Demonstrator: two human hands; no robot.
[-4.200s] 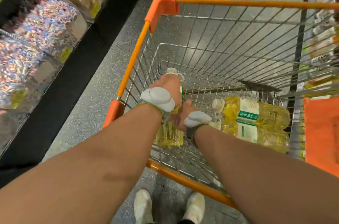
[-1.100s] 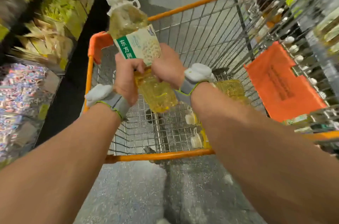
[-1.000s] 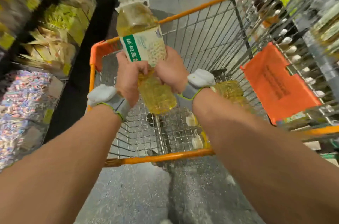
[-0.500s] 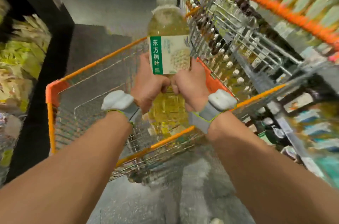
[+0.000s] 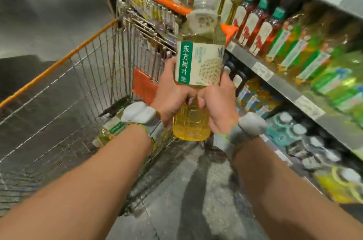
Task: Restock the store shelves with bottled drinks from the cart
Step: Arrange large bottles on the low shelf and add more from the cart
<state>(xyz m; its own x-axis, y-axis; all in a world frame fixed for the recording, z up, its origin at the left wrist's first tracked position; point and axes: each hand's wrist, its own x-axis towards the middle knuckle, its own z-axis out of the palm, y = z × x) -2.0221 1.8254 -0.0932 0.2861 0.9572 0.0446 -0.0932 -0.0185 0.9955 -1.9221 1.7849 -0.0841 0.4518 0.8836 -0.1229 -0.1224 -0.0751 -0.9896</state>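
A large bottle of pale yellow drink [image 5: 198,63] with a green and cream label and a white cap stands upright in front of me. My left hand [image 5: 172,92] grips its lower body from the left and my right hand [image 5: 218,102] grips it from the right, fingers curled round it. Behind and to the left is the wire cart [image 5: 82,82] with orange rims. Another yellow bottle [image 5: 112,131] lies on the cart's floor. To the right run the store shelves [image 5: 275,80] stocked with bottles.
The upper shelf holds rows of red and green labelled bottles [image 5: 263,29]. Lower shelves carry yellow drinks [image 5: 255,96] and packs of water bottles [image 5: 284,131]. An orange flap [image 5: 143,86] hangs inside the cart. Grey speckled floor [image 5: 186,190] lies below my arms.
Both hands lifted the bottle out of the cart and carried it to the right. My view has swung from the cart toward the drink shelves.
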